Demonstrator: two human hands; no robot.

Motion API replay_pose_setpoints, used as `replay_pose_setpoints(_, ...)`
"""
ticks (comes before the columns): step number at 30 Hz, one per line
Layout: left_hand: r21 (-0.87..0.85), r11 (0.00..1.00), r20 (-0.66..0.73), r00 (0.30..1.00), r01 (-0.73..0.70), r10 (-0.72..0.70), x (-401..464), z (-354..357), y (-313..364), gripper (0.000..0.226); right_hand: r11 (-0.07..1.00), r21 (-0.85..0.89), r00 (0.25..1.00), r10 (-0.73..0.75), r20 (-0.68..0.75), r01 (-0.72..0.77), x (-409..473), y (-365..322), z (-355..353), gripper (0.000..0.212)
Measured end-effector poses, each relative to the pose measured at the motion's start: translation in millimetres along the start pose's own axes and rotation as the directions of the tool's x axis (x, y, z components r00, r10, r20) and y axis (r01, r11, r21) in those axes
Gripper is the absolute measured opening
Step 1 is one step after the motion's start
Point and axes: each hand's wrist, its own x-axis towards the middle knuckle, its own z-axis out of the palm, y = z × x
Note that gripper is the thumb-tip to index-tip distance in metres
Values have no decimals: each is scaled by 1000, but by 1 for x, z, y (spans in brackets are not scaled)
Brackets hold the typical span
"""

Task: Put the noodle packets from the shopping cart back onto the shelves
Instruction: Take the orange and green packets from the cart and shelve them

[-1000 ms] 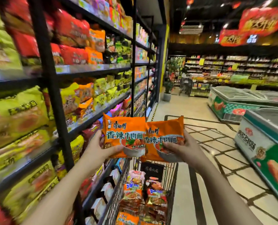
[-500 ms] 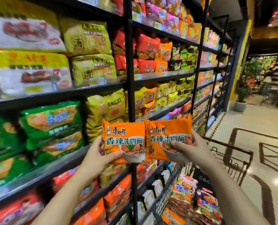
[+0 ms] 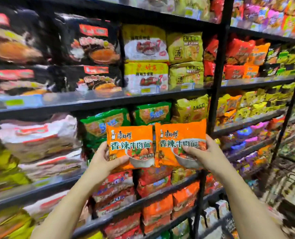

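Note:
Two orange noodle packets with white Chinese lettering are held up side by side in front of the shelves. My left hand (image 3: 104, 158) grips the left orange packet (image 3: 131, 144) by its lower left corner. My right hand (image 3: 205, 153) grips the right orange packet (image 3: 179, 135) at its lower right edge. Both packets face me, upright, level with the shelf of green noodle multipacks (image 3: 107, 123). Stacks of matching orange packs (image 3: 158, 210) lie on a lower shelf below my hands. The shopping cart (image 3: 291, 192) shows only as blurred wire at the lower right.
Black metal shelving fills the view, with a vertical post (image 3: 215, 94) just right of the packets. Yellow packs (image 3: 186, 49), black packs (image 3: 91, 47) and red packs (image 3: 115, 188) crowd the shelves. The left side and right edge are motion-blurred.
The view has swung left from the aisle and cart to face the shelves squarely. Both hands still hold the orange packets, now raised closer to the shelf front.

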Motion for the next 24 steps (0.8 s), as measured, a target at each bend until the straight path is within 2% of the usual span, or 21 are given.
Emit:
replay_pose_setpoints(5,34,999,-73,997,-9,11,-61,-98,16,72,999,47,992,-29,124,23,-34,-38,99,38)
replay_pose_setpoints(9,62,998,-178,983,-27,37,-114,-171,28,60,996,73,974,-64,215,49,-65,-66,173,37)
replay_pose_setpoints(13,77,997,-245,969,-22,41,-169,-241,41,64,993,111,958,-79,276,50,-92,-81,252,39)
replay_pose_setpoints(22,176,984,-455,886,-11,91,-287,-376,63,60,979,196,884,-134,447,50,-144,-111,423,42)
replay_pose_setpoints(24,202,979,-502,859,8,97,-313,-401,67,62,977,209,849,-151,506,49,-157,-121,459,43)
